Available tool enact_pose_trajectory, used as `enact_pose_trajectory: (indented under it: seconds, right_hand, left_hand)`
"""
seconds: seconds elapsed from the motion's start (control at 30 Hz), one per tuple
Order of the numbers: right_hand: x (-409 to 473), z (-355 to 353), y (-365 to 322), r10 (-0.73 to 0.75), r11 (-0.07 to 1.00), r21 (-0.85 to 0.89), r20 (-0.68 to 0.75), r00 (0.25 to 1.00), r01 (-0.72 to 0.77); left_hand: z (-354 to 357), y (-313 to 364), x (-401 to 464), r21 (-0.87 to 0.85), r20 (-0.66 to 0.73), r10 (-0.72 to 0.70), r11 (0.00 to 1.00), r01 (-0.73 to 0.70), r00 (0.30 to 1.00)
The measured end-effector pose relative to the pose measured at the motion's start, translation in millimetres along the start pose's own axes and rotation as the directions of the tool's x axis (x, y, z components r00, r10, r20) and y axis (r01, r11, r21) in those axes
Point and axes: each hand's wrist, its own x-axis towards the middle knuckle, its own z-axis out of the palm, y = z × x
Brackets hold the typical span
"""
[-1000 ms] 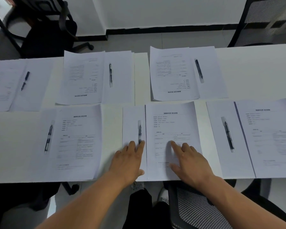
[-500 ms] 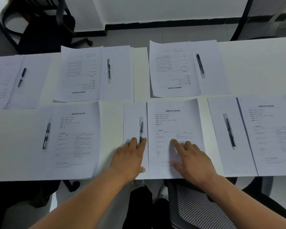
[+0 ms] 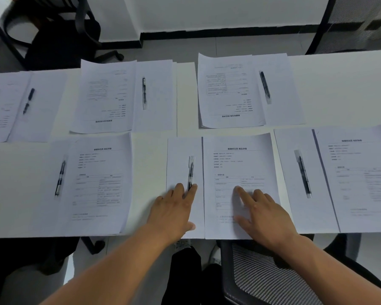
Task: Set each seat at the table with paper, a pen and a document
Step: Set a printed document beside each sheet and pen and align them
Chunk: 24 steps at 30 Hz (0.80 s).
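Directly before me on the white table (image 3: pixel 339 84) lies a blank sheet (image 3: pixel 178 164) with a black pen (image 3: pixel 190 173) on it, and a printed document (image 3: pixel 238 164) beside it on the right. My left hand (image 3: pixel 174 208) rests flat on the blank sheet, its fingertips touching the pen's near end. My right hand (image 3: pixel 262 214) presses flat on the document's lower half. Several other sets of sheet, pen and document lie around: one at near left (image 3: pixel 97 183), one at near right (image 3: pixel 350 177), and three along the far side.
A mesh-seated chair (image 3: pixel 262 280) stands under my right arm at the table's near edge. Black office chairs stand beyond the table, one at far left (image 3: pixel 59 38) and one at far right (image 3: pixel 361 23). A bare stretch of table lies at far right.
Both hands stay in place on the sheet and document. Only the view has shifted slightly.
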Motion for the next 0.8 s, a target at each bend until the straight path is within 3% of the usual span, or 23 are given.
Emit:
enact_pose_trajectory:
  seconds: [0.8]
  right_hand:
    - [-0.1, -0.2, -3.2, 0.012, 1.000, -0.022, 0.003, 1.000, -0.012]
  left_hand:
    - [-2.0, 5.2, 0.4, 0.012, 0.005, 0.051, 0.999, -0.051, 0.999]
